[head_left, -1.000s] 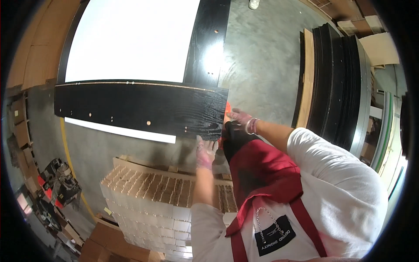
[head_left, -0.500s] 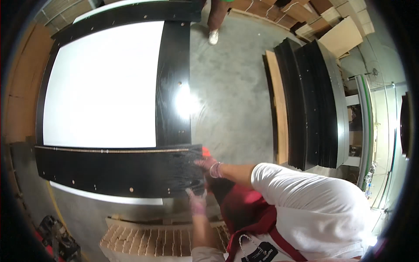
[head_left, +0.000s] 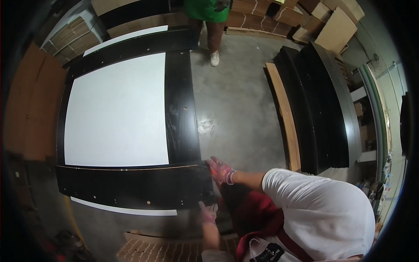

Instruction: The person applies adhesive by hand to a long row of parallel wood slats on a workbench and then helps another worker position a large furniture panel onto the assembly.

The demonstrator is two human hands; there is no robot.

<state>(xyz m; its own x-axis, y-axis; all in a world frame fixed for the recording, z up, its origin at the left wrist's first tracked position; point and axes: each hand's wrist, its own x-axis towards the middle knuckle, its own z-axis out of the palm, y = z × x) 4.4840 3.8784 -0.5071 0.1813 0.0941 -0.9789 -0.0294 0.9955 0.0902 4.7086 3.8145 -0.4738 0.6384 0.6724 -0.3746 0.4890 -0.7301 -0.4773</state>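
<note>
Head view: a person bends over a long black board (head_left: pixel 131 185) that lies across the near end of a big white panel with a black frame (head_left: pixel 115 109).
Hands: the right hand (head_left: pixel 220 169) and left hand (head_left: pixel 207 214), both in pink gloves, have fingers clamped on the board's right end.
Feel: I think it is stiff, heavy and smooth; hold it by the end edges.
Count: one board held, one white panel, a stack of black boards (head_left: pixel 318 109) leaning well apart, one other person (head_left: pixel 205 17) standing far off.

Glossy black laminated board (head_left: pixel 135 190) with pale raw edge; matt white panel (head_left: pixel 115 111); polished grey concrete floor (head_left: pixel 235 109); cardboard stacks (head_left: pixel 270 15) upper right.
</note>
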